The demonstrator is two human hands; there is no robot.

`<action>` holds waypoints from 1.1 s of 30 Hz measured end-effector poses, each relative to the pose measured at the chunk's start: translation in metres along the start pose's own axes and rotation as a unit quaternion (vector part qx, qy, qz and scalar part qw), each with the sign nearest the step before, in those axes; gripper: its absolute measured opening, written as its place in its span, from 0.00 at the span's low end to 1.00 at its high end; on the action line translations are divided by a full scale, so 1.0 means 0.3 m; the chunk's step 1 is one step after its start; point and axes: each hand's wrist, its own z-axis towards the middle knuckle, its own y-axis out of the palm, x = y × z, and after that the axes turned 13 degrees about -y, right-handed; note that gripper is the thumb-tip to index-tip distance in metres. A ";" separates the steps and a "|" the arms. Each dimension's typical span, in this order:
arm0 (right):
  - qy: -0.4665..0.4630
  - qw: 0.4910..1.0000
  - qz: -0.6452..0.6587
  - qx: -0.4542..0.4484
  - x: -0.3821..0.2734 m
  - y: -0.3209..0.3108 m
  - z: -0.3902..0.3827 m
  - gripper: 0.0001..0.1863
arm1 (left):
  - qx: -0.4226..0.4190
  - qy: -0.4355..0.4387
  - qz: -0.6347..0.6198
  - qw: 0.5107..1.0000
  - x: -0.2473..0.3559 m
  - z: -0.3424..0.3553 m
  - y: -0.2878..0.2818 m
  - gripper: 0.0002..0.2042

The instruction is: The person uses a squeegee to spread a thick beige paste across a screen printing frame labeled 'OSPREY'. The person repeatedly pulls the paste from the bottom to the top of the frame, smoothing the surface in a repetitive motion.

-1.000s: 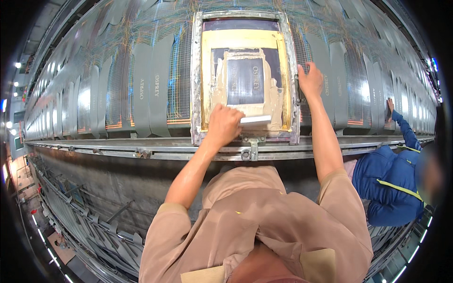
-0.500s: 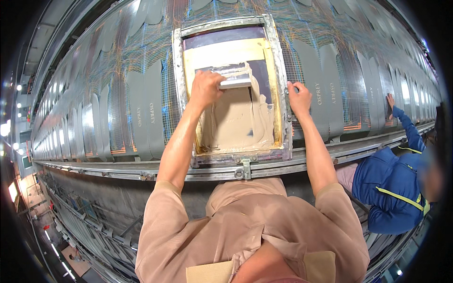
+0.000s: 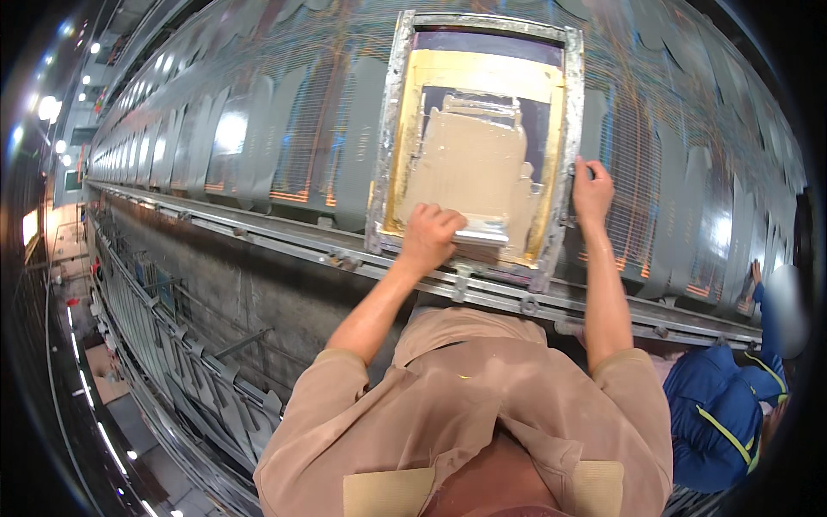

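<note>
My left hand (image 3: 431,237) is closed round the left end of a squeegee (image 3: 482,233) with a pale metal edge. The squeegee lies across the near end of a printing screen, in its beige paste (image 3: 469,168). That paste covers most of the screen's middle, with ridges along its far and right sides. The screen has a worn metal frame (image 3: 574,103) and a yellowed inner border. At the frame's right side, my right hand (image 3: 593,191) has curled fingers and thumb gripping the edge; a small dark part shows beside the fingertips.
Under the screen runs a long table with rows of grey cut pieces (image 3: 676,215) over coloured grid lines. A metal rail (image 3: 250,226) with clamps follows its near edge. At right, a person in a blue jacket (image 3: 711,414) reaches onto the table. Racks with hanging strips stand lower left.
My left hand has drawn the squeegee from the screen's far part to its near end, leaving smoother paste behind. The view has turned, and the screen appears further right. My right hand stays at the frame.
</note>
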 end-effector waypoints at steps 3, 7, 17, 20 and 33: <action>-0.020 0.998 0.060 0.023 0.019 0.045 -0.018 0.17 | -0.002 0.005 0.033 0.999 -0.038 0.021 0.004 0.19; 0.004 0.996 0.093 0.012 0.009 0.034 -0.031 0.16 | -0.003 -0.007 0.057 0.998 -0.027 0.024 0.005 0.15; 0.024 0.999 -0.032 -0.002 0.109 0.070 -0.006 0.16 | -0.088 -0.021 -0.021 0.996 -0.054 0.143 0.028 0.07; 0.061 0.990 -0.093 -0.088 0.100 0.058 0.008 0.17 | -0.072 -0.018 -0.043 0.996 -0.103 0.309 0.018 0.09; -0.263 0.854 -0.152 -0.423 -0.311 0.370 0.386 0.13 | -0.099 0.013 0.016 0.995 -0.275 0.835 0.074 0.10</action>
